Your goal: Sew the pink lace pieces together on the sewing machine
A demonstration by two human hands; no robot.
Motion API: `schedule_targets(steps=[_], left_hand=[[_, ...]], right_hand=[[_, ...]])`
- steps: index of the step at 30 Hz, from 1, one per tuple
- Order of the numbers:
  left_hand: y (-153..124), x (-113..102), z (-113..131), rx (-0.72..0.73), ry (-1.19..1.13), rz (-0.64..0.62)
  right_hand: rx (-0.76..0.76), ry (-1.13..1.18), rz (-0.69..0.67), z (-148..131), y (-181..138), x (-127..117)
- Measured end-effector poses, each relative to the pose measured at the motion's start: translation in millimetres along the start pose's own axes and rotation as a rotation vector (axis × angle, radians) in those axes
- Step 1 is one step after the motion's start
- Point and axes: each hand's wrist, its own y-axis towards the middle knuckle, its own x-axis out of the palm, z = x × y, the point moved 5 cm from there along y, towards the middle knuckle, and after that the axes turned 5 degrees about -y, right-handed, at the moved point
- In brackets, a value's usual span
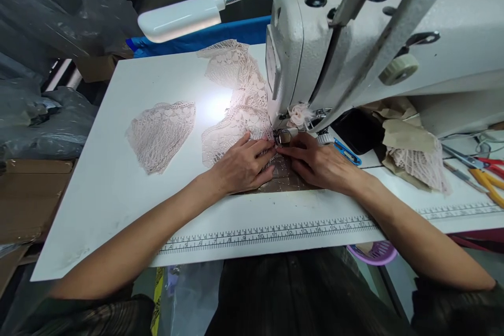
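Observation:
My left hand (241, 164) lies flat, fingers stretched out, pressing a pale pink lace piece (232, 107) onto the white table (118, 178) just left of the presser foot (282, 136). My right hand (321, 164) rests on the lace right of the foot, fingers together and pointing at the needle area. The white sewing machine (354, 47) stands over both hands. The lace runs back under the machine head toward the table's far edge.
A second lace piece (161, 134) lies to the left on the table. A lamp (179, 17) on a flexible neck shines on the work. Scissors (478, 168), blue snips (346, 151) and more lace (419, 163) lie right. A ruler strip (271, 233) lines the front edge.

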Motion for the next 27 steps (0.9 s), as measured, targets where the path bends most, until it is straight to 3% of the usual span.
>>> schedule_targets(steps=[10,19,23,27], left_hand=[[4.5,1.7,-17.4,0.008,-0.025,-0.001],[9.6,0.4,-22.8,0.039,0.052,-0.064],[11.3,0.0,-24.5,0.048,0.047,-0.085],[11.8,0.0,-25.4,0.039,0.014,-0.084]], right_hand=[[0.039,-0.117,0.010,-3.1,1.4,4.5],[0.075,0.381,0.104,20.2,-3.6,-18.3],[0.123,0.610,0.026,33.7,0.5,-15.1],[0.209,0.679,0.116,42.2,4.2,-9.6]])
